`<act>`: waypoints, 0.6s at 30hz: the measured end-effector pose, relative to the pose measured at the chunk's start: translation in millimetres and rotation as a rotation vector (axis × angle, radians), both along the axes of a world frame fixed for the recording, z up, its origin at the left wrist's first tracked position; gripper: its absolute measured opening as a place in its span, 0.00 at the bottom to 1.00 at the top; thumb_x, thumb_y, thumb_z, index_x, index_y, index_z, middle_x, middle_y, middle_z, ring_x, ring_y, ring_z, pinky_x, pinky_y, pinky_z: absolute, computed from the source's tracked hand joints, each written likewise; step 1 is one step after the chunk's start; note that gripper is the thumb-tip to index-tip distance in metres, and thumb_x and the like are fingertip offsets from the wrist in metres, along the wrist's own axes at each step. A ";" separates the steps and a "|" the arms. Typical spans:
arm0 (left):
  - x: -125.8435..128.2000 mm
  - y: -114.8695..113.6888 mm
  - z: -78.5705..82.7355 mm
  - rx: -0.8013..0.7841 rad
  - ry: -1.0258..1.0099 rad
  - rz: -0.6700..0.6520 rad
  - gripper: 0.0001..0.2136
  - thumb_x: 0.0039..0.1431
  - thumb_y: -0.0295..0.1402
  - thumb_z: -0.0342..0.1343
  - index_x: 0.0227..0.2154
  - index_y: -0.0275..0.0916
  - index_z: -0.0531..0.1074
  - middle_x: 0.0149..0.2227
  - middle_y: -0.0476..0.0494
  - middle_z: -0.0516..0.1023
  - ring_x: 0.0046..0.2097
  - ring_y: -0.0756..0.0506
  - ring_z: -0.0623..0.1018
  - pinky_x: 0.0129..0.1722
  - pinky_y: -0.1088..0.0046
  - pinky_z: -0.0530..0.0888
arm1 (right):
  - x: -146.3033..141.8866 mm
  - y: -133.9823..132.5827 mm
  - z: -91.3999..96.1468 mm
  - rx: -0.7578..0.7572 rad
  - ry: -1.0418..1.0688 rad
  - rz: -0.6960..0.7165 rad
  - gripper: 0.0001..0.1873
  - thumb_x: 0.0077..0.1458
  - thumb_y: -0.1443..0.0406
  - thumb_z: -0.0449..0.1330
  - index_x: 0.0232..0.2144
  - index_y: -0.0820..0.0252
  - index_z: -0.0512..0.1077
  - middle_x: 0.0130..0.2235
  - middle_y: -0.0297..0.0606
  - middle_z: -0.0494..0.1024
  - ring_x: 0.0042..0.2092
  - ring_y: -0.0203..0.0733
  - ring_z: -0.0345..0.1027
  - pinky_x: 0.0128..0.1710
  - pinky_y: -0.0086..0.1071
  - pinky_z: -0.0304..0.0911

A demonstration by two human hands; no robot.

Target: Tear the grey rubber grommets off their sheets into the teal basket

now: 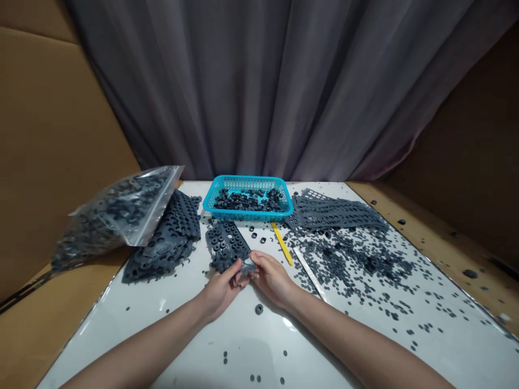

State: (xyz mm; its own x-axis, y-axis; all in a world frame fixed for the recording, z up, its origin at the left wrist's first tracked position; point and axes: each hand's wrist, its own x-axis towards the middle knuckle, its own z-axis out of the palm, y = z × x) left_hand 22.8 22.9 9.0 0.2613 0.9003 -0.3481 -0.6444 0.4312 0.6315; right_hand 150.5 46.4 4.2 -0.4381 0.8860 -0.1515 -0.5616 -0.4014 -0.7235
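Note:
Both hands meet at the middle of the white table [170, 324]. My left hand [221, 289] and my right hand [270, 275] pinch the near end of a dark grey rubber sheet [225, 243] studded with small rings. The sheet runs away from me toward a turquoise basket [286, 202] holding several loose black rings. A single loose ring [258, 309] lies just below my hands.
A clear zip bag [117, 213] full of rings leans at the left over a stack of grey sheets [168, 243]. Emptied sheets [332, 213] and scattered rubber bits [365, 265] cover the right side. A yellow stick [283, 244] lies by the basket. Grey curtain behind.

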 end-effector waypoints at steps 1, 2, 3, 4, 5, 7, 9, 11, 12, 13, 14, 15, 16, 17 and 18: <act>-1.3 0.5 1.2 -0.001 -0.021 0.001 0.20 0.43 0.37 0.65 0.10 0.35 0.61 0.16 0.52 0.61 0.24 0.53 0.64 0.28 0.76 0.65 | 1.6 1.4 1.1 -0.052 0.069 -0.006 0.16 0.46 0.64 0.61 0.17 0.60 0.57 0.19 0.27 0.54 0.22 0.30 0.45 0.25 0.26 0.46; -2.7 0.9 2.0 -0.003 -0.036 0.015 0.19 0.42 0.37 0.66 0.11 0.34 0.62 0.16 0.52 0.62 0.25 0.53 0.64 0.29 0.76 0.66 | 4.4 2.8 3.3 -0.093 0.140 -0.004 0.17 0.46 0.64 0.60 0.16 0.60 0.56 0.19 0.26 0.52 0.22 0.30 0.43 0.25 0.26 0.46; -4.0 1.2 2.4 -0.010 -0.037 0.037 0.18 0.42 0.37 0.66 0.12 0.34 0.64 0.17 0.52 0.63 0.25 0.53 0.64 0.30 0.76 0.66 | 7.9 4.0 6.2 -0.117 0.201 0.008 0.17 0.46 0.64 0.60 0.16 0.60 0.54 0.19 0.25 0.51 0.21 0.29 0.42 0.26 0.26 0.47; -5.2 1.4 2.3 -0.020 -0.024 0.055 0.15 0.41 0.36 0.67 0.14 0.34 0.66 0.18 0.51 0.65 0.26 0.53 0.66 0.31 0.76 0.67 | 11.7 4.9 9.7 -0.114 0.236 0.031 0.18 0.48 0.63 0.59 0.16 0.60 0.54 0.19 0.25 0.50 0.22 0.29 0.42 0.26 0.27 0.47; -6.1 1.3 1.6 -0.025 0.002 0.063 0.13 0.40 0.36 0.67 0.16 0.34 0.69 0.19 0.51 0.68 0.27 0.53 0.67 0.32 0.76 0.67 | 15.3 5.2 13.3 -0.082 0.235 0.055 0.18 0.50 0.62 0.59 0.17 0.60 0.55 0.20 0.26 0.50 0.22 0.30 0.43 0.27 0.27 0.47; -6.8 -0.1 -1.2 -0.024 0.078 0.051 0.11 0.40 0.36 0.67 0.23 0.34 0.74 0.23 0.49 0.72 0.29 0.52 0.70 0.35 0.75 0.68 | 21.0 4.4 19.8 0.043 0.143 0.082 0.16 0.52 0.60 0.58 0.20 0.60 0.58 0.21 0.27 0.53 0.23 0.30 0.45 0.27 0.28 0.46; -7.1 -3.1 -5.0 -0.003 0.157 0.017 0.14 0.39 0.38 0.67 0.28 0.36 0.76 0.26 0.47 0.75 0.30 0.50 0.72 0.35 0.74 0.69 | 24.8 2.9 24.1 0.187 -0.020 0.070 0.16 0.53 0.58 0.58 0.22 0.61 0.61 0.22 0.28 0.55 0.24 0.31 0.47 0.26 0.28 0.45; -7.9 -7.2 -8.9 0.031 0.231 -0.016 0.14 0.39 0.39 0.66 0.29 0.36 0.76 0.28 0.45 0.77 0.31 0.49 0.73 0.34 0.73 0.70 | 27.8 2.6 25.9 0.287 -0.165 0.040 0.15 0.53 0.57 0.59 0.23 0.62 0.63 0.23 0.29 0.57 0.26 0.32 0.49 0.27 0.28 0.45; -8.6 -9.4 -10.6 0.048 0.266 -0.035 0.14 0.40 0.40 0.66 0.29 0.36 0.77 0.29 0.44 0.78 0.31 0.48 0.74 0.33 0.73 0.70 | 29.1 3.2 26.1 0.300 -0.192 0.034 0.15 0.53 0.57 0.59 0.23 0.62 0.63 0.23 0.29 0.57 0.26 0.32 0.49 0.27 0.27 0.45; -9.5 -11.4 -11.9 0.064 0.294 -0.054 0.14 0.40 0.40 0.66 0.29 0.36 0.77 0.30 0.43 0.78 0.31 0.47 0.74 0.33 0.73 0.71 | 30.4 4.3 26.1 0.283 -0.182 0.046 0.15 0.53 0.57 0.59 0.23 0.62 0.63 0.23 0.29 0.57 0.26 0.32 0.49 0.27 0.27 0.45; -10.4 -13.2 -12.9 0.075 0.312 -0.063 0.14 0.41 0.41 0.65 0.29 0.36 0.77 0.30 0.43 0.78 0.32 0.47 0.74 0.34 0.72 0.71 | 31.5 5.9 25.9 0.240 -0.138 0.074 0.16 0.53 0.56 0.58 0.24 0.61 0.63 0.23 0.29 0.57 0.25 0.31 0.48 0.26 0.27 0.45; -11.3 -14.7 -13.6 0.076 0.321 -0.066 0.14 0.41 0.41 0.65 0.29 0.36 0.77 0.30 0.42 0.79 0.32 0.47 0.75 0.35 0.72 0.71 | 32.6 7.6 25.9 0.182 -0.071 0.106 0.16 0.54 0.56 0.57 0.24 0.61 0.62 0.23 0.29 0.57 0.24 0.30 0.47 0.25 0.26 0.44; -12.1 -15.9 -13.8 0.070 0.325 -0.055 0.14 0.41 0.42 0.65 0.28 0.36 0.77 0.30 0.43 0.79 0.32 0.46 0.75 0.35 0.71 0.71 | 33.6 9.3 26.0 0.121 -0.003 0.141 0.15 0.54 0.56 0.56 0.25 0.61 0.61 0.23 0.28 0.56 0.23 0.30 0.45 0.24 0.26 0.44; -12.7 -16.7 -13.8 0.066 0.326 -0.034 0.14 0.41 0.42 0.65 0.28 0.36 0.77 0.30 0.43 0.79 0.33 0.46 0.75 0.35 0.71 0.72 | 34.4 10.8 26.5 0.067 0.056 0.175 0.15 0.54 0.55 0.56 0.25 0.61 0.61 0.23 0.28 0.55 0.22 0.29 0.44 0.23 0.26 0.43; -13.1 -17.1 -13.6 0.065 0.325 -0.005 0.14 0.41 0.42 0.64 0.27 0.36 0.77 0.30 0.43 0.79 0.33 0.46 0.76 0.36 0.71 0.72 | 35.0 11.9 27.3 0.021 0.102 0.207 0.16 0.55 0.55 0.55 0.25 0.61 0.60 0.23 0.28 0.54 0.22 0.29 0.44 0.23 0.25 0.43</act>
State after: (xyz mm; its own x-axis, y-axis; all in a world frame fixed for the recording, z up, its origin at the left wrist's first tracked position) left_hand 9.7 5.8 -4.6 0.1503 0.9225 -0.3554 -0.4025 0.3855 0.8303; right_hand 185.5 58.2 31.5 -0.6228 0.7783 -0.0794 -0.5399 -0.5010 -0.6764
